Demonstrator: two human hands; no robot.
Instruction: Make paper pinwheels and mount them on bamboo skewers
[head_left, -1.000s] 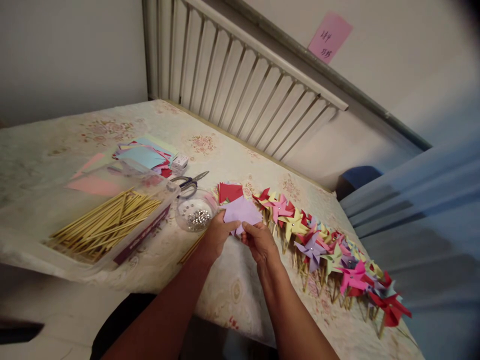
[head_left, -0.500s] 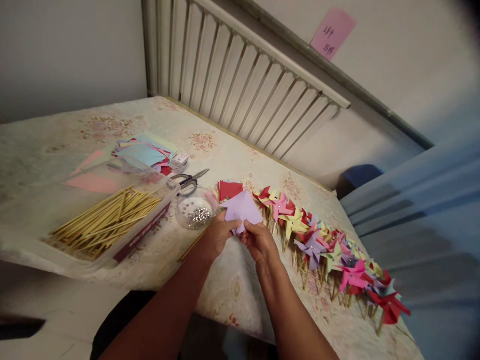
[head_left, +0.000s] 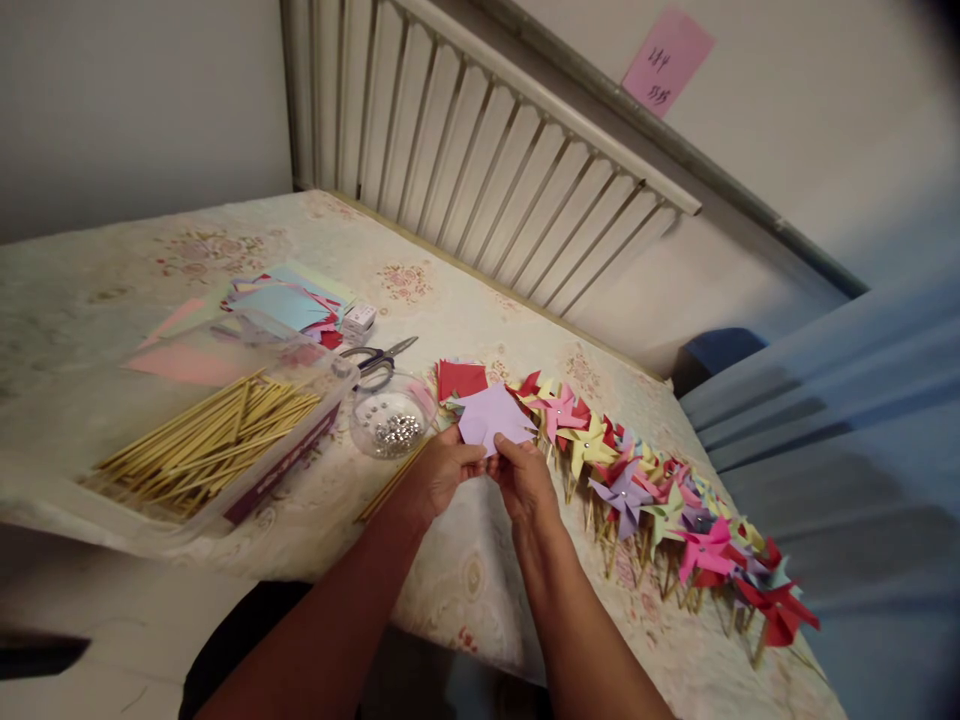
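Note:
A sheet of lavender paper [head_left: 495, 415], with slits at its corners, is held up between my two hands over the table's near side. My left hand [head_left: 448, 465] pinches its lower left edge, thumb on top. On the lower right, my right hand [head_left: 521, 470] grips it with the thumb pressed on the face and fingers curled beneath. Just behind the sheet lies a stack of red paper squares [head_left: 459, 380]. Left of my left hand stands a round clear dish [head_left: 394, 420] with small silver pins or beads. Thin sticks [head_left: 394, 480] lie partly under my left forearm.
A clear plastic box [head_left: 180, 535] of wooden sticks [head_left: 217, 440] is at the left. Scissors [head_left: 379, 362], a small white box [head_left: 358, 322] and coloured papers [head_left: 281, 305] lie behind it. Finished paper pinwheels [head_left: 626, 498] crowd the right edge. A radiator [head_left: 465, 150] stands behind the table.
The lavender paper has shifted slightly right and turned in my hands. My right thumb has moved a little across its face. Both hands still hold it.

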